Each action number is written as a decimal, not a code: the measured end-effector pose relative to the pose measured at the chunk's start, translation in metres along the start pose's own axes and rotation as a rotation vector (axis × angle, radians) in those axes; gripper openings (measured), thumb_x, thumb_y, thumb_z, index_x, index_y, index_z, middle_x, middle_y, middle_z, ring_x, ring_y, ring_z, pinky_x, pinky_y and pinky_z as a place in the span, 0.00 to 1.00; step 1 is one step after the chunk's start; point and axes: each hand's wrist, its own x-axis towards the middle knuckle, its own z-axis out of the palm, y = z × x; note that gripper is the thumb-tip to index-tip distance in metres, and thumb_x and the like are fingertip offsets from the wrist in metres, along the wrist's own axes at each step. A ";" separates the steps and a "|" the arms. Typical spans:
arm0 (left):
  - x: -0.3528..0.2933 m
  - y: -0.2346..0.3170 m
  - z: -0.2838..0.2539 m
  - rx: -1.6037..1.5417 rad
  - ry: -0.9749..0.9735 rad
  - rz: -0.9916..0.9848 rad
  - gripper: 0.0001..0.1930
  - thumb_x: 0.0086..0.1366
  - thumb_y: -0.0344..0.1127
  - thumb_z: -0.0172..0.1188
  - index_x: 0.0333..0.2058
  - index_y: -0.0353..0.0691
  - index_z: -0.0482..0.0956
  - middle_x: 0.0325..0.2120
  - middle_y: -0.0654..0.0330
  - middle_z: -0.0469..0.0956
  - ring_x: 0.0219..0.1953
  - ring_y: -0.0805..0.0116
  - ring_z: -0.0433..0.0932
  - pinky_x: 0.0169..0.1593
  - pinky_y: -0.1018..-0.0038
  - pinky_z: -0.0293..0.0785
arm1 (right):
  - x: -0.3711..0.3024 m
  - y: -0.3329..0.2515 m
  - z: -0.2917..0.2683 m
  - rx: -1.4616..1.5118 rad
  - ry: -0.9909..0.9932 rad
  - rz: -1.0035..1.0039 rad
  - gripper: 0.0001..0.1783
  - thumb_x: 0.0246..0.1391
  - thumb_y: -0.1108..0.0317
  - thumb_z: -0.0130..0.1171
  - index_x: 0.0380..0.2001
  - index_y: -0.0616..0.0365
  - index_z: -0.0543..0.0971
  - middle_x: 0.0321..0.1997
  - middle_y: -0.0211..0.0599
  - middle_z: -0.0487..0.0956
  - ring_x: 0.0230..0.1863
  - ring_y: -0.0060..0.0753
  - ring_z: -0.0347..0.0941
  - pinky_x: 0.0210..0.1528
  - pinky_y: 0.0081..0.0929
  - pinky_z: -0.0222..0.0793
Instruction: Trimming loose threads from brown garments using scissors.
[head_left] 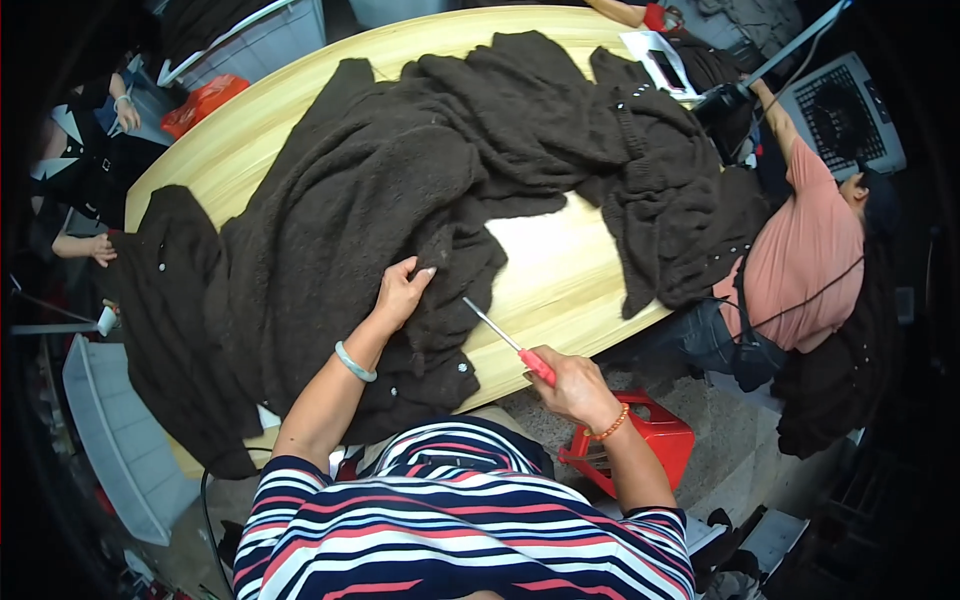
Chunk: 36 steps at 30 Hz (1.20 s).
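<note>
A dark brown knitted cardigan [330,200] lies bunched over the near and left part of the table. My left hand [399,292] rests on it, thumb and fingers drawn together on a fold of the knit; the fingertips are partly hidden. To the right, my right hand [575,388] is closed round the red handle of a tool with a thin metal shaft [492,325]. Its tip points up and left, beside the cardigan's edge and apart from my left hand. Light buttons show along the cardigan's near edge.
More dark knitwear [665,190] is heaped at the table's right. A co-worker in a pink shirt [810,250] leans there; another person's hand [101,250] touches cloth at far left. A red plastic stool [650,445] stands below my right forearm. A grey bin [125,440] stands at left.
</note>
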 end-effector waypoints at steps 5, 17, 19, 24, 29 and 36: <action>-0.015 -0.003 -0.016 -0.582 -0.069 -0.341 0.10 0.68 0.32 0.58 0.46 0.36 0.79 0.41 0.59 0.82 0.41 0.69 0.81 0.48 0.71 0.78 | 0.011 -0.017 -0.007 -0.018 -0.122 0.004 0.14 0.57 0.60 0.58 0.44 0.53 0.77 0.25 0.54 0.80 0.30 0.59 0.79 0.37 0.50 0.74; -0.026 -0.002 -0.013 -0.465 -0.209 -0.364 0.12 0.68 0.32 0.59 0.48 0.35 0.78 0.43 0.59 0.82 0.42 0.71 0.80 0.47 0.72 0.77 | 0.024 -0.024 0.004 -0.114 -0.276 -0.130 0.11 0.57 0.63 0.57 0.39 0.56 0.76 0.23 0.53 0.79 0.29 0.59 0.79 0.35 0.50 0.75; -0.024 -0.005 -0.008 -0.315 -0.170 -0.208 0.15 0.65 0.31 0.61 0.48 0.30 0.77 0.40 0.57 0.82 0.40 0.72 0.79 0.48 0.75 0.75 | 0.027 -0.024 0.001 -0.075 -0.180 -0.087 0.11 0.56 0.63 0.57 0.40 0.56 0.76 0.25 0.53 0.80 0.30 0.58 0.79 0.36 0.49 0.75; -0.001 0.024 0.016 0.292 0.236 0.153 0.17 0.60 0.33 0.64 0.46 0.29 0.78 0.35 0.54 0.83 0.37 0.69 0.79 0.45 0.72 0.75 | 0.031 -0.018 0.000 -0.015 -0.073 0.022 0.13 0.57 0.64 0.58 0.43 0.56 0.74 0.28 0.53 0.80 0.33 0.58 0.79 0.38 0.50 0.74; 0.018 -0.001 0.011 -0.070 0.026 -0.107 0.06 0.64 0.30 0.62 0.35 0.32 0.80 0.28 0.69 0.79 0.31 0.81 0.74 0.37 0.83 0.69 | 0.038 -0.015 -0.003 -0.046 -0.015 0.063 0.12 0.57 0.62 0.58 0.42 0.56 0.75 0.26 0.55 0.80 0.32 0.60 0.79 0.38 0.50 0.74; 0.002 0.012 0.007 -0.464 -0.051 -0.230 0.02 0.65 0.27 0.61 0.32 0.38 0.78 0.30 0.68 0.80 0.31 0.80 0.75 0.39 0.81 0.73 | 0.039 -0.014 -0.003 -0.087 -0.082 0.053 0.10 0.57 0.61 0.57 0.35 0.57 0.76 0.24 0.56 0.79 0.30 0.59 0.79 0.36 0.50 0.75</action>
